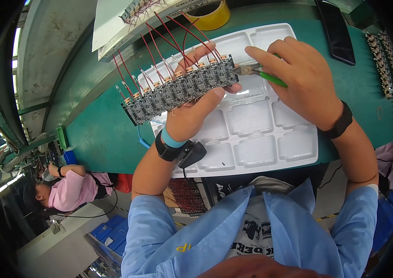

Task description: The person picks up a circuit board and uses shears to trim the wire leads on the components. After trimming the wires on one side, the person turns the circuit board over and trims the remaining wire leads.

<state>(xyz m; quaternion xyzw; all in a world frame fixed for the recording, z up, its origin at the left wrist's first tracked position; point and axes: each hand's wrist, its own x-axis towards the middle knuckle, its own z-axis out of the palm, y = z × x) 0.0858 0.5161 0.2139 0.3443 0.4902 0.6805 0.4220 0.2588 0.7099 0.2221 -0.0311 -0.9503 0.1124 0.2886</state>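
Note:
A long panel of joined circuit boards [178, 90] with red wires standing up along its far edge is held tilted above a white tray. My left hand [191, 113] grips it from below near its middle, thumb in front and fingers behind. Around my left wrist sit a blue band and a black strap. My right hand [298, 74] is closed on green-handled cutting pliers [256, 72], index finger stretched out. The jaws of the pliers meet the panel's right end; whether they bite on it I cannot tell.
Below my hands lies the white compartment tray [275, 141] on a green mat [108, 134]. A yellow tape roll [212, 16] and a white box edge [145, 28] stand at the back. A black phone [337, 32] and board strips [384, 65] lie right. Another person [73, 187] sits at left.

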